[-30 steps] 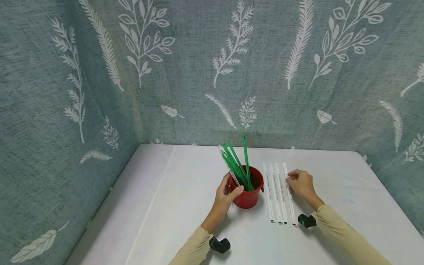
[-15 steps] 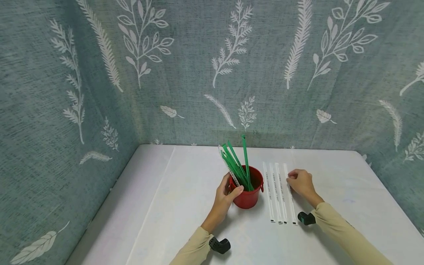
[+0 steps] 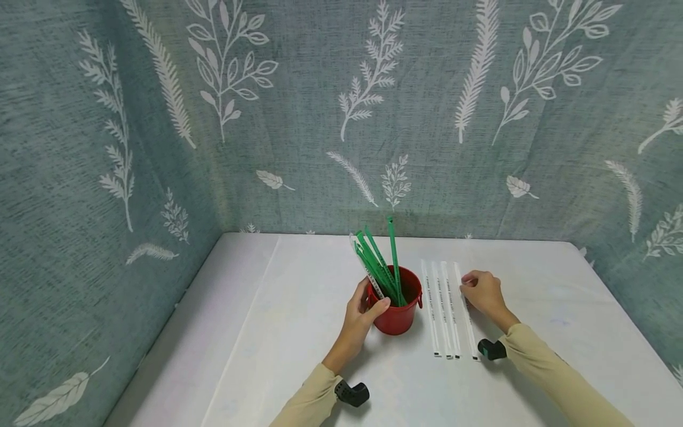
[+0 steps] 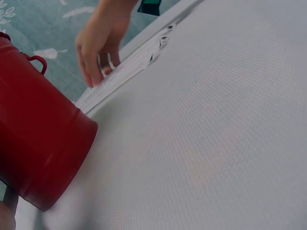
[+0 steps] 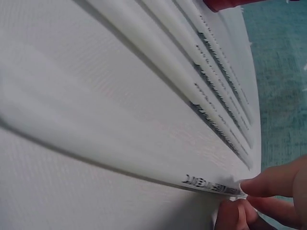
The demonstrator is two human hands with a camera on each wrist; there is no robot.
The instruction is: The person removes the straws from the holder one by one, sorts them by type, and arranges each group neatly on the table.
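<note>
In the head view my left hand [image 3: 356, 317] grips the side of a small red metal bucket [image 3: 396, 321], thumb at the front rim. Several green straws [image 3: 380, 270] lean up out of it, with one white wrapped straw [image 3: 373, 283] among them at the left. Right of the bucket, white wrapped straws [image 3: 442, 314] with black print lie side by side on the table. My right hand [image 3: 485, 295] pinches the far end of the rightmost wrapped straw [image 3: 469, 332]. Up close in the right wrist view, thumb and fingertips meet on that straw [image 5: 139, 167] just past its lettering.
A white table [image 3: 288, 356] carries everything. Behind it and at its sides hang blue-green curtains [image 3: 299, 118] with white leaf patterns. A black wrist camera [image 3: 352, 394] sits at the left sleeve, another black wrist camera [image 3: 492, 350] at the right.
The right hand has shifted the near end of the rightmost straw slightly right, away from its neighbours. The left hand keeps its hold on the bucket. The whole head view has drifted slightly.
</note>
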